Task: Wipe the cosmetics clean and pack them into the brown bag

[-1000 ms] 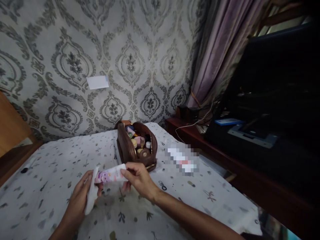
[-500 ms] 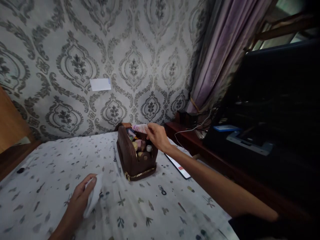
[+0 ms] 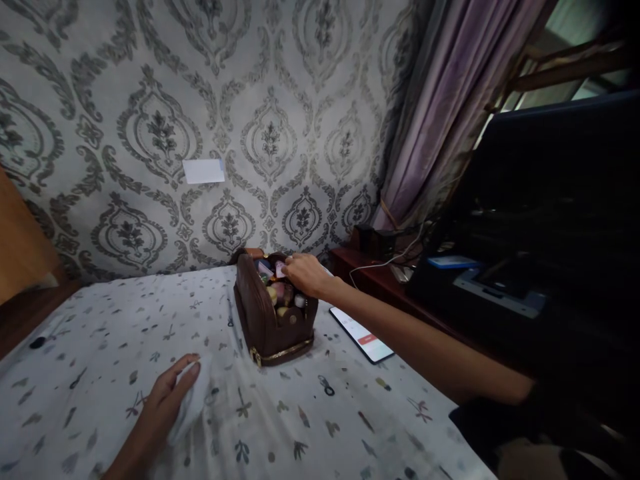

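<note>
A brown cosmetic bag (image 3: 255, 313) with a gold zip stands open on the patterned bedsheet (image 3: 270, 417), several small bottles and tubes packed inside. At its right rim is my right hand (image 3: 306, 273), closed on a pink and white tube (image 3: 280, 269) whose lower part sits down among the contents. Lower left, my left hand (image 3: 167, 393) grips a white cloth or tissue (image 3: 193, 403) between thumb and fingers, just above the sheet. The cloth is blurred against the pale bedding.
A phone with a lit screen (image 3: 363, 337) lies right of the bag, under my right forearm. Beyond it runs a dark red wooden ledge (image 3: 360, 267) with a white cable (image 3: 387, 259). The patterned wall (image 3: 270, 193) rises behind the bed; a large dark screen (image 3: 560, 200) stands at right.
My right hand has lowered the pink and white tube from above the bag's rim down into the bag. My left hand stays with the white cloth, slightly lower.
</note>
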`<state>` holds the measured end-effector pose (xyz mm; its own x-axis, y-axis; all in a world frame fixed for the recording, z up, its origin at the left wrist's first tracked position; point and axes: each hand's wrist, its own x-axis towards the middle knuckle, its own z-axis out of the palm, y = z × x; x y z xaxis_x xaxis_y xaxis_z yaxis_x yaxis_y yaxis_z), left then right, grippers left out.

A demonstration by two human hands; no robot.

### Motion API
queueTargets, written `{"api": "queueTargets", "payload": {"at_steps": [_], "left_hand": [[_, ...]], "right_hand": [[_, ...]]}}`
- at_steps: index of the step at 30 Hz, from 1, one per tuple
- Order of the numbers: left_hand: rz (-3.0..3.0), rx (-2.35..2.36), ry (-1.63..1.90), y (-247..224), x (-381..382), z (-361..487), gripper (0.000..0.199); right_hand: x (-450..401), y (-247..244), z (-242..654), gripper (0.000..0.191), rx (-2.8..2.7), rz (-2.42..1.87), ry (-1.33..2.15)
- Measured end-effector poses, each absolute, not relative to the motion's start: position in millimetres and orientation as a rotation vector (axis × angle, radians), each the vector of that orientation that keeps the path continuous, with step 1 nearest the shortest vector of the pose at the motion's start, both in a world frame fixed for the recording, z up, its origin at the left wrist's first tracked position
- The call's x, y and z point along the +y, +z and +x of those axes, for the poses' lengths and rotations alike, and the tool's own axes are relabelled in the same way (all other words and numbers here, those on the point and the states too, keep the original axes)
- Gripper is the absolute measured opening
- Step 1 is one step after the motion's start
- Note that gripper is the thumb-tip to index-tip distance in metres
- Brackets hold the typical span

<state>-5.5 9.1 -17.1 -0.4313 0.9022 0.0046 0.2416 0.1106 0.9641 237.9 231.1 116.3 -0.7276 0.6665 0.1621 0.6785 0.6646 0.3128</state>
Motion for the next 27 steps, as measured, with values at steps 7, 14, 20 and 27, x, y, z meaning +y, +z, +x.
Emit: {"api": "queueTargets", "payload": {"at_steps": [7, 14, 20, 27], "left_hand": [[1.053, 1.834, 1.243, -25, 13, -13, 0.074], [1.134, 1.839, 1.178, -29, 15, -18, 0.067], [1.045, 1.966, 1.135, -40, 15, -22, 0.069], [1.108, 1.997, 1.029, -49, 11, -34, 0.068]], "right_hand": [[249, 138, 226, 0.030, -2.903, -1.195, -0.546], [312, 133, 186, 0.036, -2.914, -1.195, -0.502], [345, 113, 163, 0.031, -3.028, -1.171, -0.443], [352, 122, 168, 0.034, -3.131, -1.150, -0.326]]}}
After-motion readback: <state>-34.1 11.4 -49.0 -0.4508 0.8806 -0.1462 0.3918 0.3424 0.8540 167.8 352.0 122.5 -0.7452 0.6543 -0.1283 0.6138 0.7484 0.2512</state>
